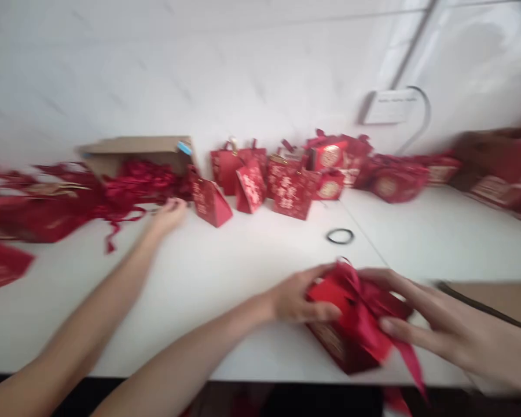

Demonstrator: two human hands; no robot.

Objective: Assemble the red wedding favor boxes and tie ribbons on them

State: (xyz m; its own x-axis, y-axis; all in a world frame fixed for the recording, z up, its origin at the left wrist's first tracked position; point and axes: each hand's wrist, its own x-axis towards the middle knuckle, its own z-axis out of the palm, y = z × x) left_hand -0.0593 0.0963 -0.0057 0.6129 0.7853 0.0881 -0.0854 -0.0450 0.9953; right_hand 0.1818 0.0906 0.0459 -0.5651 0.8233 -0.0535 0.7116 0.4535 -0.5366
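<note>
A red gift box (338, 341) with gold print and a crimson ribbon (364, 313) tied on top sits at the front edge of the white table. My left hand (304, 298) grips its left side, thumb lying on the top face. From the right, my right hand (410, 313) clasps the box and ribbon, with the thumb near the bow. A ribbon tail hangs past the table edge. Motion blur hides the finer finger contact. Another person's hand (171, 214) reaches to the crimson ribbons (145, 179) at left; what it holds, if anything, is unclear.
An open cardboard box (134, 145) holds the ribbons. Several red gift boxes (293, 194) stand along the wall, and red bags (47, 214) lie at left. A black ring (340, 236) lies on the table (243, 249). Brown cardboard (495, 298) is at right.
</note>
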